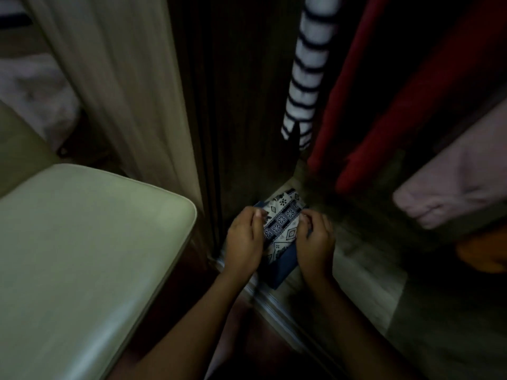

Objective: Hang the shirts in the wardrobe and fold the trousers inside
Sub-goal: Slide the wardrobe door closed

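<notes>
Hands sit nearest: the left hand [242, 237] and the right hand [315, 242] each pinch a side edge of the folded trousers [282, 229], a patterned white-and-navy bundle that seems to rest on the wardrobe floor [356, 259] at its front left corner, close to the side wall. To finish well, the fold probably needs squaring to that corner and pressing flat before release. Beyond, a striped shirt [307, 78] and a red garment [384, 105] hang above.
</notes>
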A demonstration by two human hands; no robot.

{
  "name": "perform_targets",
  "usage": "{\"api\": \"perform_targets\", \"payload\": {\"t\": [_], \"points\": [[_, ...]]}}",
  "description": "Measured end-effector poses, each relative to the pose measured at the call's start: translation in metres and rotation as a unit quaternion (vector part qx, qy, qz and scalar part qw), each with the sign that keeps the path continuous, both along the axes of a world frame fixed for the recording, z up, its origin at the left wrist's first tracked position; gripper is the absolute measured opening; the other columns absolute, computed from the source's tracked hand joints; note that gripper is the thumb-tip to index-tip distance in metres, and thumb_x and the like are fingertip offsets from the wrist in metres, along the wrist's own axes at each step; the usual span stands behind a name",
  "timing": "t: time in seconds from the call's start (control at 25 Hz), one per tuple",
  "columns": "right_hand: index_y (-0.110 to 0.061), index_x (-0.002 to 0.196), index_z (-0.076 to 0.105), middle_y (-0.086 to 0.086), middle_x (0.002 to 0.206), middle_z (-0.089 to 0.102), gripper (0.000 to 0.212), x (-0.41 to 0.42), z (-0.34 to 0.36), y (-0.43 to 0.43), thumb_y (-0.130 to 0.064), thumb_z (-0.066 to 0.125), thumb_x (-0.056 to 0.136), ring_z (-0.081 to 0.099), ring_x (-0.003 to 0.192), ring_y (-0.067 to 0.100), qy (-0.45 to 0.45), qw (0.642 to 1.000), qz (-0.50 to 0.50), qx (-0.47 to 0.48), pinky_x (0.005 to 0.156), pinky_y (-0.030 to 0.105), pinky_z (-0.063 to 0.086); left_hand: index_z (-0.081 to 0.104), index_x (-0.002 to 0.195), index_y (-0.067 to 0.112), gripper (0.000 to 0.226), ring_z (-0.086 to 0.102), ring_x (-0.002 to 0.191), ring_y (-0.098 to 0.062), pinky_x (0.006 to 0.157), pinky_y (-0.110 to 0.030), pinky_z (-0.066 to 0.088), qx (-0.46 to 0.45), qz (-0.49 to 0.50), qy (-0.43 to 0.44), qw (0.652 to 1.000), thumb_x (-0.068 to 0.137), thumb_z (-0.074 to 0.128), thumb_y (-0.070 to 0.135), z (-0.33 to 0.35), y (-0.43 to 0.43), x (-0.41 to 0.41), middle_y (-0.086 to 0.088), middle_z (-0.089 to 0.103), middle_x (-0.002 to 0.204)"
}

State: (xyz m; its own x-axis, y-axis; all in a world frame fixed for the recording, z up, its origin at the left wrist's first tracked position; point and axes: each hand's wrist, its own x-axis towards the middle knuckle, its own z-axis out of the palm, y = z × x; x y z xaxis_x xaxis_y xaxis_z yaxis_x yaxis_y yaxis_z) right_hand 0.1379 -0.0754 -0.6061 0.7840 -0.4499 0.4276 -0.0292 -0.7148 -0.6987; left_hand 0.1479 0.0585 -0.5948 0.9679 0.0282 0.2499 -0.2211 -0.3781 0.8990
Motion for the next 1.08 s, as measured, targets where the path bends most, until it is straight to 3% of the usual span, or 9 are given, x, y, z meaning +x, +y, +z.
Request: {"api": "perform_targets", "payload": {"t": [0.24,0.4,0.52,0.6,0.68,0.76,0.88,0.96,1.08], "points": [[-0.005,0.099,0.066,0.007,0.093,0.066,0.020,-0.033,0.170,0.063,-0.017,0.052,0.092,0.062,0.081,0.020,-0.077,0.995,0.054,0.025,0.070,0.032,0.051,0.059,0.094,0.015,0.026,0.060,0.077,-0.009,0.069,-0.020,0.044,-0.017,0.026,-0.079,0.996,0.101,0.036,0.023,0.183,0.058,-0.027,0.003,0.064,0.082],[-0.005,0.101,0.066,0.005,0.093,0.064,0.016,-0.033,0.289,0.103,-0.012,0.054,0.092,0.059,0.080,0.013,-0.102,0.990,0.080,0.052,0.070,0.019,0.044,0.059,0.094,0.016,0.024,0.060,0.075,-0.007,0.068,-0.025,0.047,-0.037,0.043,-0.111,0.992,0.102,0.037,0.020,0.288,0.104,-0.023,0.001,0.064,0.081],[-0.006,0.102,0.065,-0.001,0.089,0.060,0.016,-0.021,0.373,0.127,-0.014,0.054,0.093,0.057,0.076,0.012,-0.123,0.987,0.098,0.035,0.066,0.021,0.045,0.057,0.092,0.016,0.021,0.060,0.076,-0.011,0.068,-0.024,0.046,-0.040,0.053,-0.140,0.988,0.101,0.038,0.018,0.360,0.131,-0.009,-0.004,0.064,0.082],[-0.005,0.102,0.065,0.006,0.092,0.062,0.017,-0.006,0.423,0.141,-0.015,0.055,0.093,0.057,0.077,0.014,-0.141,0.985,0.098,0.031,0.068,0.026,0.047,0.055,0.093,0.017,0.018,0.057,0.076,-0.011,0.066,-0.017,0.043,-0.035,0.057,-0.156,0.985,0.101,0.039,0.017,0.404,0.150,0.006,-0.008,0.061,0.086],[-0.005,0.104,0.064,0.010,0.096,0.062,0.019,0.007,0.462,0.153,-0.016,0.055,0.093,0.057,0.078,0.014,-0.156,0.982,0.102,0.014,0.069,0.027,0.047,0.056,0.102,0.016,0.016,0.053,0.081,-0.006,0.072,-0.012,0.043,-0.007,0.063,-0.169,0.984,0.100,0.039,0.019,0.440,0.167,0.025,-0.008,0.059,0.096],[-0.005,0.110,0.061,0.010,0.103,0.060,0.023,0.020,0.497,0.163,-0.019,0.055,0.093,0.056,0.082,0.013,-0.150,0.984,0.097,0.003,0.069,0.020,0.043,0.052,0.124,0.014,0.027,0.054,0.102,-0.008,0.091,-0.022,0.045,0.024,0.054,-0.169,0.984,0.100,0.039,0.019,0.471,0.181,0.048,-0.006,0.055,0.118],[-0.007,0.123,0.055,0.009,0.114,0.056,0.035,0.039,0.532,0.166,-0.025,0.056,0.093,0.057,0.092,0.015,-0.140,0.986,0.091,-0.015,0.077,0.021,0.045,0.024,0.148,0.015,0.050,0.021,0.142,-0.008,0.114,-0.025,0.018,0.100,-0.004,-0.157,0.983,0.100,0.038,0.020,0.500,0.190,0.080,-0.005,0.024,0.156],[-0.010,0.130,0.049,0.008,0.122,0.053,0.043,0.050,0.549,0.166,-0.030,0.055,0.093,0.058,0.099,0.017,-0.118,0.988,0.098,-0.028,0.083,0.029,0.049,0.006,0.152,0.014,0.061,0.000,0.144,-0.006,0.114,-0.025,0.005,0.157,-0.030,-0.153,0.975,0.101,0.038,0.023,0.511,0.194,0.099,-0.005,0.000,0.160],[-0.012,0.135,0.044,0.007,0.128,0.050,0.051,0.065,0.569,0.169,-0.034,0.056,0.091,0.056,0.105,0.015,-0.084,0.990,0.112,-0.018,0.084,0.026,0.048,-0.007,0.150,0.011,0.068,-0.011,0.146,-0.015,0.117,-0.030,-0.001,0.209,-0.045,-0.168,0.962,0.101,0.038,0.025,0.523,0.199,0.125,-0.008,-0.014,0.159]]}}
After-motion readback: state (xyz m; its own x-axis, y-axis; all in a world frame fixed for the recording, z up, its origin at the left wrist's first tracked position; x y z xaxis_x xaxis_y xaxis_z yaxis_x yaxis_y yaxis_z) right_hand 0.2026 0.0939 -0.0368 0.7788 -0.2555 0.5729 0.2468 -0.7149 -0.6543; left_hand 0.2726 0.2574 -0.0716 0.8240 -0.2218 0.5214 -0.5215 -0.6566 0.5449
